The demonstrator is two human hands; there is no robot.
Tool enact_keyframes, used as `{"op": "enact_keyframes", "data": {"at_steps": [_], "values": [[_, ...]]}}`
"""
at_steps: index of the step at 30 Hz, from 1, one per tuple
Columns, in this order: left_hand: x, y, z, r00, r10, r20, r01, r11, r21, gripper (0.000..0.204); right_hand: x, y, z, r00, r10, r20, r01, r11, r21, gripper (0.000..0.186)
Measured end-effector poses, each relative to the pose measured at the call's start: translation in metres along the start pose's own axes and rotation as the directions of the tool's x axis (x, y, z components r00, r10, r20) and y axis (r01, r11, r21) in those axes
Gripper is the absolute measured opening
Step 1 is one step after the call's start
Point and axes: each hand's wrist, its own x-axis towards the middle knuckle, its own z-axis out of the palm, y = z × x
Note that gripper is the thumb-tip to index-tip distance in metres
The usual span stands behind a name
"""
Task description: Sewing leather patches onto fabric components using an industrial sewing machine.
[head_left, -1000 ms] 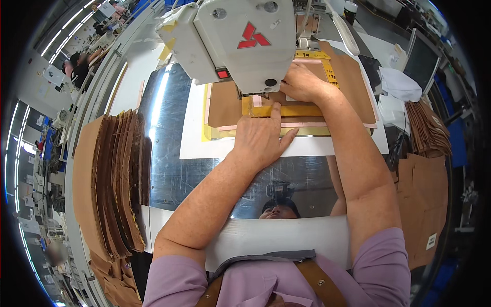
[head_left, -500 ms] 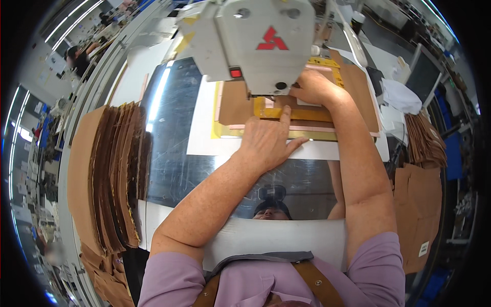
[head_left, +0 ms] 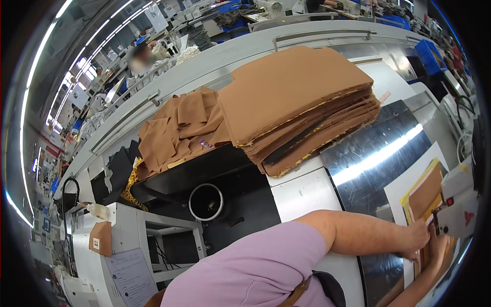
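Workshop desk (head_left: 302, 197) is carrying a stack of brown panels (head_left: 302, 92). White machine head (head_left: 458, 207) is partly covering a single brown panel (head_left: 426, 197), whose visible part is lying just beside the left grip (head_left: 417, 239); right grip (head_left: 439, 245) is sitting alongside. Finger spread and hold: unable to determine for either.

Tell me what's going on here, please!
A person in a purple top is working at a sewing machine. The left hand and right hand are close together at the brown sheet; their grip is too small to make out. A stack of brown cloth lies to the person's left, next to a crumpled brown heap.
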Motion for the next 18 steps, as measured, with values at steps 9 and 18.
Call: {"op": "enact_keyframes", "data": {"at_steps": [9,18], "values": [[0.003,-0.002,0.0,0.995,0.043,0.094,-0.035,0.996,-0.079,0.093,-0.007,0.005,0.003,0.999,0.003,-0.048,0.001,0.997,0.078,0.025],[-0.011,-0.022,-0.059,0.965,-0.076,0.251,0.112,0.985,-0.13,0.093,0.007,-0.043,0.009,0.99,-0.065,-0.122,0.05,0.991,-0.122,0.055]]}}
